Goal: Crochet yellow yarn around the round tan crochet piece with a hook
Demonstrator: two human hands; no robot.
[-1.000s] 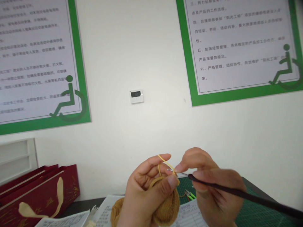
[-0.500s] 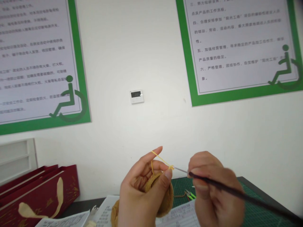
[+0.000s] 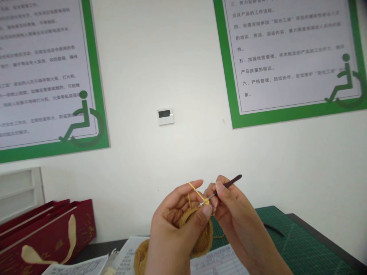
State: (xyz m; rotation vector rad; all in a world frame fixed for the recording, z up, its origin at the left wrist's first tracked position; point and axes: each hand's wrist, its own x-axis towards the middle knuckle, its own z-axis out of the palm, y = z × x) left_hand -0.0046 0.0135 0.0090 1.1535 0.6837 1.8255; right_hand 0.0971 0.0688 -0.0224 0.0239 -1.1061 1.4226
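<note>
**Mustard Piece Pinched, Hook Held in Looped Yarn**

A rounded mustard crocheted piece (image 3: pixel 205 241) is held above the worktop (image 3: pixel 96 250) by the left hand (image 3: pixel 171 232); its upper edge is pinched beneath the thumb, with the index finger raised. Yellow yarn (image 3: pixel 196 190) is stretched from that finger down to the metal end of a crochet hook (image 3: pixel 233 181), about which it is looped just beside the left thumb tip. The hook's dark handle is pinched between the thumb and fingers of the right hand (image 3: pixel 229 206), its butt tilted upward and away to the right.

A mustard bundle (image 3: pixel 141 258) is partly hidden behind the left wrist; whether it is joined to the piece cannot be told. Below the hands, a printed sheet (image 3: pixel 220 262) is laid beside a green cutting mat (image 3: pixel 305 248), on which a dark strip (image 3: pixel 273 229) is seen. Red paper bags (image 3: pixel 54 244) are placed at the far left.
</note>
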